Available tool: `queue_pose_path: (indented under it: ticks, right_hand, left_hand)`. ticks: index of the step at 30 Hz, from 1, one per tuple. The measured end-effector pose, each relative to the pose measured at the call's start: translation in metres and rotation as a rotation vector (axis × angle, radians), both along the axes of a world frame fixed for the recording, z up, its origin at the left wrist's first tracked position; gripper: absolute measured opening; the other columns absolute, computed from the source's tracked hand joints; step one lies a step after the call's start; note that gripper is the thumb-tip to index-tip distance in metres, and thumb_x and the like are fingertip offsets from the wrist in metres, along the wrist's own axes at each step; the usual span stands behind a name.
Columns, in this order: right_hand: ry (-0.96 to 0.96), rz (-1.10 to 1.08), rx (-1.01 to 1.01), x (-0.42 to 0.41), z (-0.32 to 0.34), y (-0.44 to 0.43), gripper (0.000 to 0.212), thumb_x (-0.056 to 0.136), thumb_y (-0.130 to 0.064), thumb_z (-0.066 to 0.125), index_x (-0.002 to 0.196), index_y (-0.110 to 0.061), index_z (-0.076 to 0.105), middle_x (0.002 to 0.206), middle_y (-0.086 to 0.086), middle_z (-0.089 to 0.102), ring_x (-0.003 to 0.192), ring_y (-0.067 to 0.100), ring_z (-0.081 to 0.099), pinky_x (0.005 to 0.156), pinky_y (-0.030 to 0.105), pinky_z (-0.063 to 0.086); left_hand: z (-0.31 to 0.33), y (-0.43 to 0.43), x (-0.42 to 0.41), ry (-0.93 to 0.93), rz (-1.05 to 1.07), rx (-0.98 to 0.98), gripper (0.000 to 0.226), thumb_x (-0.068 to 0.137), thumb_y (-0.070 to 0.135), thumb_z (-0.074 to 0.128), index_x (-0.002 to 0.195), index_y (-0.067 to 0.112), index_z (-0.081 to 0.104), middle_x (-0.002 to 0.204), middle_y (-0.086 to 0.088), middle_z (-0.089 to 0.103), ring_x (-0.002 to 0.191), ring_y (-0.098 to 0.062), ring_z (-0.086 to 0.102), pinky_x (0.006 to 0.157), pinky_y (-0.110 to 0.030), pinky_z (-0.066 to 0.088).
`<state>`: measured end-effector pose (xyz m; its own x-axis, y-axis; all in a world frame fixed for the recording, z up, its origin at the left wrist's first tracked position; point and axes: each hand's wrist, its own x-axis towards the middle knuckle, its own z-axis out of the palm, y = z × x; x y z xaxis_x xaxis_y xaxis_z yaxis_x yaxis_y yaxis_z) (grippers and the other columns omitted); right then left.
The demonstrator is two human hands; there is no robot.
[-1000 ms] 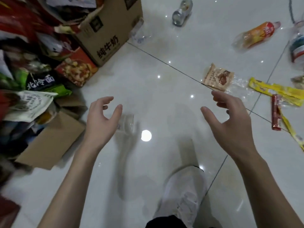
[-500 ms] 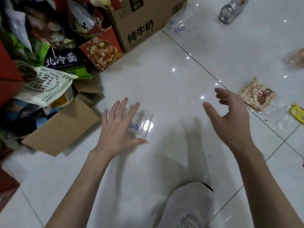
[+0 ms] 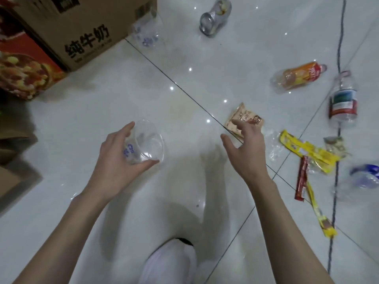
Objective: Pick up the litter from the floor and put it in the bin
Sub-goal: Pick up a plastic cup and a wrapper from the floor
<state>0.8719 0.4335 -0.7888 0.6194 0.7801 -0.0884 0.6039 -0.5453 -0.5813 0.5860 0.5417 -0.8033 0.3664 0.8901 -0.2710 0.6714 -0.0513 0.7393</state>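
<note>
Cup (image 3: 150, 143), one clear plastic one, is held in the left hand (image 3: 114, 162), fingers and thumb curled round it, mid floor (image 3: 98, 103). The right hand (image 3: 248, 150) is loose, holding nothing, over one brown packet (image 3: 245, 117). On the right lie three bottles: orange bottle (image 3: 297, 77), red-label bottle (image 3: 343, 102) and blue bottle (image 3: 365, 177). Far off lie one can (image 3: 215, 16) and a second cup (image 3: 146, 34) beside one box (image 3: 82, 27).

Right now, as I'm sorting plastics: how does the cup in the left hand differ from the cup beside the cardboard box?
The held cup is gripped by the left hand; the far cup lies untouched on the floor beside the cardboard box. The held cup shows a round open mouth; the far cup looks crumpled. Both are clear plastic with blue print.
</note>
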Motion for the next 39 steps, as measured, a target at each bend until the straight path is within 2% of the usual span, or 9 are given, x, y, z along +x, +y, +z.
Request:
queue_pose_path:
  ticks: [5,7,10,14,19,24,28,33,39]
  right_hand:
    - [-0.1,-0.164,-0.039,0.048,-0.025,-0.001,0.05,0.082,-0.04,0.07,0.129,-0.023,0.064,0.133,0.01,0.054,0.121,0.035,0.052,0.105,0.044,0.04]
    - [-0.134,-0.184,-0.088,0.063,-0.035,0.003,0.057,0.082,-0.043,0.071,0.135,-0.027,0.06,0.147,0.012,0.045,0.135,0.036,0.041,0.112,0.046,0.031]
    - [-0.129,-0.174,-0.238,0.078,-0.051,0.013,0.079,0.078,-0.057,0.072,0.149,-0.039,0.043,0.165,0.012,0.018,0.151,0.039,0.016,0.121,0.056,0.012]
    - [-0.035,-0.147,-0.323,0.075,-0.071,0.02,0.086,0.079,-0.071,0.065,0.153,-0.041,0.033,0.168,0.01,0.008,0.154,0.039,0.003,0.121,0.062,0.004]
    - [-0.101,-0.212,-0.216,0.052,-0.084,0.009,0.061,0.089,-0.064,0.057,0.143,-0.038,0.049,0.161,0.004,0.029,0.151,0.033,0.019,0.12,0.062,0.01]
    - [-0.141,-0.284,-0.045,0.026,-0.081,-0.015,0.031,0.09,-0.035,0.061,0.12,-0.031,0.067,0.13,-0.001,0.058,0.126,0.03,0.049,0.107,0.052,0.033]
    - [-0.095,-0.346,0.031,0.019,-0.062,-0.039,0.032,0.088,-0.024,0.06,0.118,-0.031,0.068,0.124,0.0,0.059,0.117,0.028,0.051,0.102,0.047,0.038]
    - [-0.093,-0.554,0.085,0.029,-0.02,-0.093,0.031,0.089,-0.024,0.068,0.119,-0.03,0.069,0.122,0.004,0.06,0.112,0.031,0.055,0.097,0.055,0.045]
    - [-0.15,-0.711,0.151,0.022,0.04,-0.211,0.035,0.088,-0.022,0.07,0.122,-0.03,0.067,0.121,0.003,0.058,0.112,0.028,0.055,0.094,0.055,0.048]
  left_hand:
    - [0.017,-0.008,0.064,-0.079,-0.064,-0.013,0.097,0.06,0.048,0.091,0.142,0.046,0.04,0.133,0.013,0.048,0.128,-0.009,0.045,0.099,-0.027,0.04]
    - [0.017,-0.012,0.081,-0.079,-0.091,-0.022,0.096,0.059,0.048,0.092,0.141,0.046,0.041,0.132,0.014,0.049,0.128,-0.009,0.046,0.099,-0.028,0.04]
    - [0.016,-0.015,0.099,-0.071,-0.109,-0.032,0.096,0.059,0.049,0.091,0.141,0.047,0.041,0.131,0.017,0.049,0.126,-0.008,0.047,0.1,-0.03,0.042]
    - [0.017,-0.016,0.111,-0.044,-0.126,-0.016,0.095,0.06,0.049,0.091,0.14,0.048,0.04,0.128,0.018,0.049,0.12,-0.007,0.049,0.093,-0.024,0.038]
    - [0.015,-0.015,0.117,-0.024,-0.124,-0.016,0.092,0.059,0.048,0.09,0.136,0.052,0.039,0.127,0.016,0.049,0.119,-0.007,0.048,0.088,-0.018,0.037]
    - [0.014,-0.02,0.122,0.006,-0.168,-0.014,0.094,0.059,0.05,0.09,0.137,0.052,0.038,0.127,0.018,0.047,0.121,-0.008,0.047,0.094,-0.026,0.039]
    - [0.014,-0.023,0.129,0.011,-0.213,-0.008,0.095,0.059,0.051,0.09,0.139,0.048,0.039,0.13,0.017,0.046,0.123,-0.009,0.047,0.095,-0.027,0.04]
    - [0.028,-0.043,0.151,-0.002,-0.342,0.022,0.099,0.06,0.054,0.089,0.144,0.043,0.038,0.136,0.014,0.045,0.129,-0.01,0.044,0.104,-0.034,0.042]
    - [0.051,-0.132,0.194,-0.1,-0.544,0.034,0.096,0.061,0.05,0.089,0.143,0.038,0.041,0.135,0.01,0.049,0.126,-0.014,0.046,0.105,-0.038,0.043]
